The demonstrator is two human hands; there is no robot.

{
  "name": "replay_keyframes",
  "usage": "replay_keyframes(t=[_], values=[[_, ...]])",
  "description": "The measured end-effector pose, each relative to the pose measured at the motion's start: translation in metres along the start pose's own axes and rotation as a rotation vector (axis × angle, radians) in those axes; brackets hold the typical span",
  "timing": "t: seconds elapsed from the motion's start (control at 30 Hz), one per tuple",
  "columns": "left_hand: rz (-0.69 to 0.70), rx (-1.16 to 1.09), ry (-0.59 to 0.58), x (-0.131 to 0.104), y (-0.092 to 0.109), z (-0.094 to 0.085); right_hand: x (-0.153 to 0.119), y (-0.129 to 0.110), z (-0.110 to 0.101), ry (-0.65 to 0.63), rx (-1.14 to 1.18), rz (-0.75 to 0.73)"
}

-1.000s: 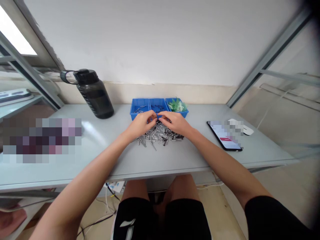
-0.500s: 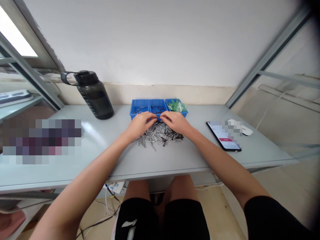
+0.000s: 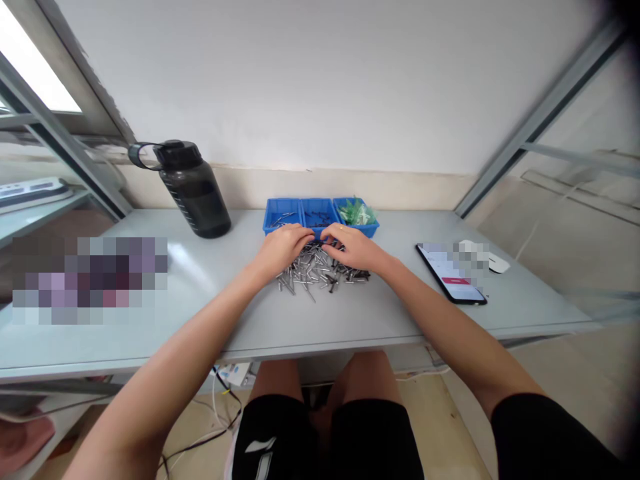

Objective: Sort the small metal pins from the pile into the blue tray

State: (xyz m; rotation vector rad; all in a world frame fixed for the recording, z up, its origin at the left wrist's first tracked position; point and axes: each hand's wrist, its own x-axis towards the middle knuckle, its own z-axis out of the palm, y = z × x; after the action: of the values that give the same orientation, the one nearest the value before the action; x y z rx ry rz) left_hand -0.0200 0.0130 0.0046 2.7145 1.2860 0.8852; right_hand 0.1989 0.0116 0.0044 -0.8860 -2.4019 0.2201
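A pile of small silver and dark metal fasteners, like nails or screws (image 3: pixel 313 270), is spread on the grey desk. My left hand (image 3: pixel 283 250) is over the pile's left side, its fingers and thumb pressed together; whatever they pinch is too small to make out. Over the right side, my right hand (image 3: pixel 354 248) has its thumb apart from its curled fingers, with no held piece visible. Just behind my hands stand joined blue bins. Slim metal pieces lie in the left bin (image 3: pixel 283 203), dark screws in the middle bin (image 3: pixel 317 203), and green plastic pieces (image 3: pixel 356 212) in the right one.
A dark water bottle (image 3: pixel 197 190) stands at the back left. On the right lie a phone (image 3: pixel 450 273) and a white mouse (image 3: pixel 493 260). A blurred-out patch covers something on the left. Metal frame posts flank the desk (image 3: pixel 320 327), with a wall behind.
My right thumb has moved away from its fingers, opening a gap. My left fingers have drawn together with the thumb. The whole view has shifted slightly; the bins and pile look unchanged.
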Motion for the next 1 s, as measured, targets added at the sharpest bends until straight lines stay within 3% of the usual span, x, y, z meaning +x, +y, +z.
replay_keyframes(t=[0.2,0.4,0.53,0.7,0.83,1.0], values=[[-0.002,0.003,-0.016,0.0,-0.002,0.001,-0.001,-0.001,0.0,0.003,0.001,-0.074],[0.036,-0.036,-0.067,-0.001,0.003,-0.001,-0.002,-0.004,-0.003,0.082,0.029,-0.162],[0.012,-0.011,-0.104,-0.002,0.004,-0.002,-0.002,-0.004,-0.006,0.08,-0.009,-0.103],[0.001,0.055,-0.17,-0.003,0.003,-0.002,0.003,0.011,-0.003,0.14,-0.193,0.076],[-0.006,0.072,-0.203,-0.004,0.006,-0.003,0.008,0.027,0.003,0.068,-0.327,0.22],[-0.019,0.083,-0.236,-0.004,0.009,-0.004,0.007,0.027,0.006,0.038,-0.307,0.158]])
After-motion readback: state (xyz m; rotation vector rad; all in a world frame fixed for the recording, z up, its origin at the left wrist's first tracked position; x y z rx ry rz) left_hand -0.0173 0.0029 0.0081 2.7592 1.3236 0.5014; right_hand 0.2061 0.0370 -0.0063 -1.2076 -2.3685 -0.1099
